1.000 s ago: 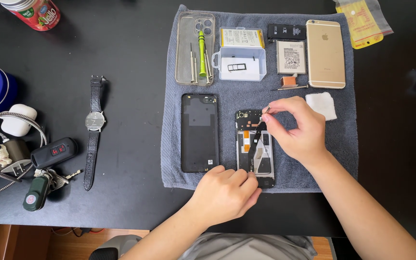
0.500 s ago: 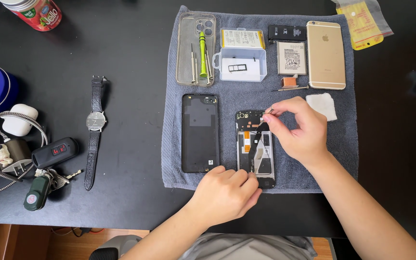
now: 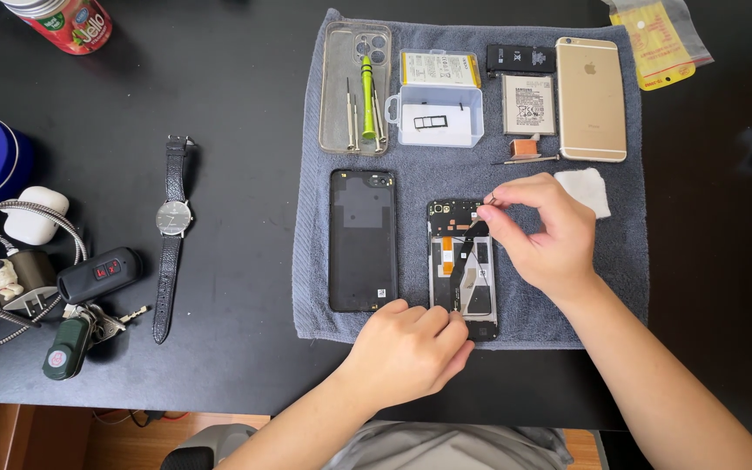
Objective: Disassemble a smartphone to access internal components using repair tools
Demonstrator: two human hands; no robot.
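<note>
An opened black phone [image 3: 463,270] with its insides exposed lies on a grey towel [image 3: 620,261]. My left hand [image 3: 411,352] grips its bottom edge and holds it down. At the phone's top right corner, my right hand [image 3: 541,239] pinches a small thin part between thumb and forefinger. A black strip [image 3: 467,261] runs from under the thumb down across the phone's inside. The phone's black back cover [image 3: 363,239] lies just to the left.
On the towel's far half lie a clear case with a green screwdriver [image 3: 366,83], a small clear box [image 3: 437,113], two batteries, a gold phone [image 3: 591,97] and a white wipe [image 3: 587,187]. On the black desk at the left lie a wristwatch [image 3: 171,218], keys, a metal hose and a can.
My right hand's fingertips have shifted very slightly at the phone's top corner. My left hand has stayed where it was.
</note>
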